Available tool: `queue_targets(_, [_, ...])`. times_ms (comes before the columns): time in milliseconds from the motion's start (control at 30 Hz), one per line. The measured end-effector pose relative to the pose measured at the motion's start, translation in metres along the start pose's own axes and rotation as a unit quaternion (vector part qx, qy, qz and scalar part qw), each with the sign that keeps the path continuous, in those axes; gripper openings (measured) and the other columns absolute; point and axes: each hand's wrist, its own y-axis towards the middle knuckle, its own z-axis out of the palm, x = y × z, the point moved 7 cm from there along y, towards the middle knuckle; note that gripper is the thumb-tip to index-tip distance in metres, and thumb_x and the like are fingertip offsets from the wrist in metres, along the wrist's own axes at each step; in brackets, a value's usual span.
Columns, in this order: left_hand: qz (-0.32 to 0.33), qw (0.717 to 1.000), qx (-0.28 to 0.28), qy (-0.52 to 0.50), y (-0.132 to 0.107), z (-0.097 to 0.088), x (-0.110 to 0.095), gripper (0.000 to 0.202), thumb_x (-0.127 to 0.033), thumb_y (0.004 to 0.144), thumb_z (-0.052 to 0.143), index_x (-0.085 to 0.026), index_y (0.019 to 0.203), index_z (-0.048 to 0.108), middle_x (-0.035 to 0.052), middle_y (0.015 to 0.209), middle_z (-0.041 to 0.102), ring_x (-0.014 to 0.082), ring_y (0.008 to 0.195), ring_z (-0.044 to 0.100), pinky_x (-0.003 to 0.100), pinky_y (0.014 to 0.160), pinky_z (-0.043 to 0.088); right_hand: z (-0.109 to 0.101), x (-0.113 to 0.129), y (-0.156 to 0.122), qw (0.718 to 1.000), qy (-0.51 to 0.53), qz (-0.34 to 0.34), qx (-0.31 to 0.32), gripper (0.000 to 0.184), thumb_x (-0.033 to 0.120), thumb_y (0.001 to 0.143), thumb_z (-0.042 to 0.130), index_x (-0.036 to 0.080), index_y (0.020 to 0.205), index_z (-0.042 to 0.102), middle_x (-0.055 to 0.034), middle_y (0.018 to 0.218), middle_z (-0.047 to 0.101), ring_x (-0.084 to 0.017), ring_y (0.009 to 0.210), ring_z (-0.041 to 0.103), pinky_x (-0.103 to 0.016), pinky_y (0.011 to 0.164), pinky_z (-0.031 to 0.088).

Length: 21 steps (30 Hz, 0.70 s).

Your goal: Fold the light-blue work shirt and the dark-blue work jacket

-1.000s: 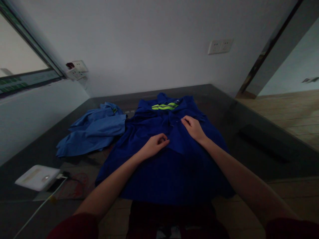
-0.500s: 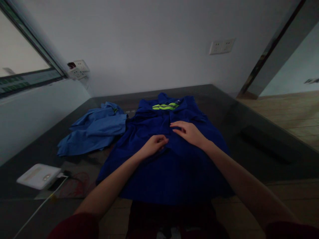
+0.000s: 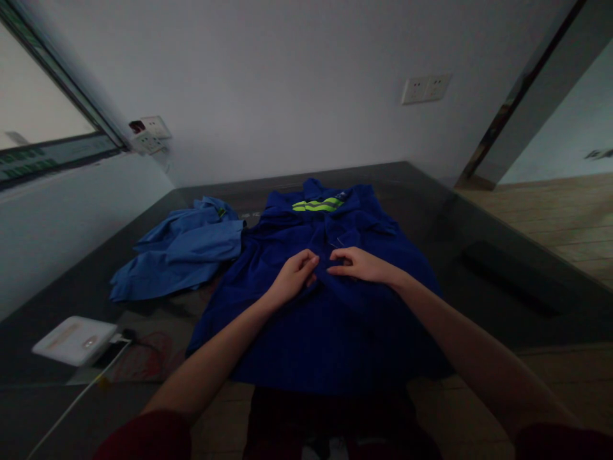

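A dark blue work jacket [image 3: 335, 338] with a yellow-green and grey reflective strip lies spread over the table's front part. Its lower edge hangs at the table's near side. My left hand [image 3: 297, 273] is closed in a pinch on the cloth at the middle of the jacket front. Just right of it, my right hand [image 3: 360, 264] has its fingers bent, thumb below and fingertips above, on the cloth by the front seam. A small gap parts the two hands. The pinched fabric itself is mostly hidden and dark.
A lighter blue garment [image 3: 186, 249] lies crumpled on the dark table [image 3: 421, 198] to the left. Nearer sits a white box-shaped device [image 3: 76, 338] with a white cable. A long black object [image 3: 512, 275] lies at right. Wall sockets [image 3: 426, 89] are behind.
My right hand has come lower and its fingers have curled in. My left hand has risen slightly, its fingertips nearer to the front seam. The jacket cloth between them has shifted a little.
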Motion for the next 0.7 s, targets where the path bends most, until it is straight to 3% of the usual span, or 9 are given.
queue_targets(333, [0.004, 0.999, 0.025, -0.034, 0.0015, 0.0044, 0.0029, 0.036, -0.053, 0.086, 0.048, -0.018, 0.078, 0.046, -0.0057, 0.057, 0.051, 0.0065, 0.045, 0.045, 0.020, 0.049, 0.034, -0.0032, 0.0002, 0.0014, 0.998, 0.061, -0.018, -0.023, 0.037, 0.052, 0.074, 0.066, 0.015, 0.079, 0.062, 0.0020, 0.067, 0.055, -0.010, 0.057, 0.046, -0.023, 0.052, 0.032])
queue_targets(500, [-0.018, 1.000, 0.021, 0.007, 0.0006, 0.0015, 0.0008, 0.035, -0.050, 0.085, 0.051, -0.017, 0.074, 0.050, -0.0059, 0.053, 0.045, 0.0065, 0.047, 0.041, 0.020, 0.048, 0.029, -0.0033, -0.0028, 0.0036, 0.996, 0.065, -0.030, -0.049, 0.035, 0.050, 0.076, 0.064, 0.015, 0.080, 0.061, 0.0025, 0.067, 0.054, -0.009, 0.055, 0.044, -0.023, 0.051, 0.032])
queue_targets(700, [-0.017, 0.998, 0.050, -0.020, 0.0003, 0.0041, -0.0025, 0.028, -0.043, 0.081, 0.058, -0.016, 0.077, 0.052, -0.0054, 0.057, 0.045, 0.0066, 0.051, 0.040, 0.020, 0.050, 0.029, -0.0041, -0.0009, 0.0009, 0.993, 0.097, -0.007, -0.063, 0.034, 0.049, 0.076, 0.062, 0.016, 0.080, 0.059, 0.0027, 0.065, 0.053, -0.010, 0.055, 0.046, -0.022, 0.050, 0.032])
